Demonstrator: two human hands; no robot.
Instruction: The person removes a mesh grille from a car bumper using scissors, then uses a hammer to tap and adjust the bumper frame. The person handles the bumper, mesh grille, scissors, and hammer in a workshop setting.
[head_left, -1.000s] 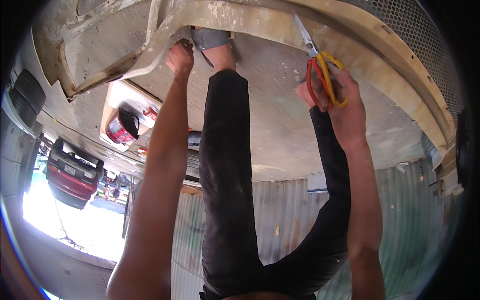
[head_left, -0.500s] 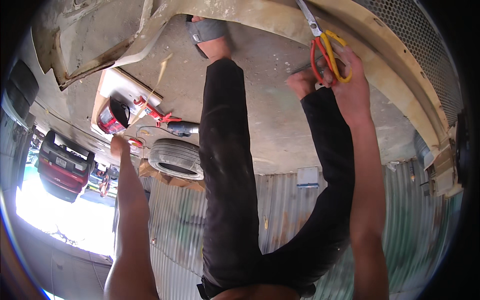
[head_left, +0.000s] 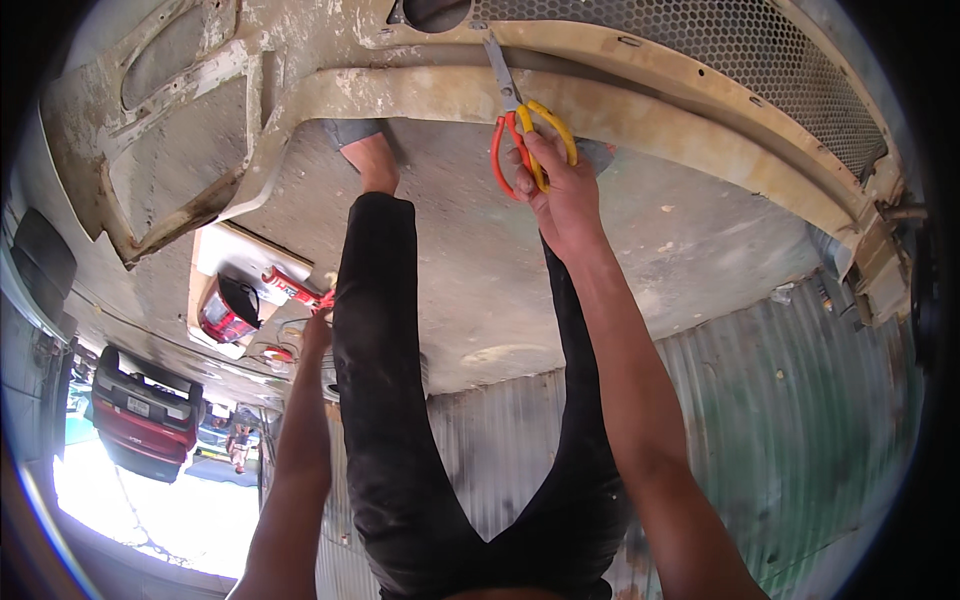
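Observation:
In my right hand (head_left: 562,195) is a pair of scissors (head_left: 508,98) with one orange-red and one yellow handle. Its blades are nearly together and point up at a large worn beige car bumper (head_left: 440,92). My left hand (head_left: 317,328) is low on the left beside my knee, its fingers closed and partly hidden. A short bit of pale yellowish strip (head_left: 331,279) shows just above that hand. Right behind it lies a red caulking gun (head_left: 290,286); whether the hand touches it I cannot tell.
A red-and-clear car tail light (head_left: 229,308) lies on a pale board (head_left: 222,250). A red ring-shaped item (head_left: 277,353) is on the floor nearby. Black honeycomb mesh (head_left: 690,60) fills the bumper's opening. Corrugated metal sheeting (head_left: 780,420) and a parked red vehicle (head_left: 147,425) stand beyond.
The scissors in my right hand have moved left, up against the bumper. My left hand has shifted right and down, and its long strip now shows only as a short bit. The view has shifted.

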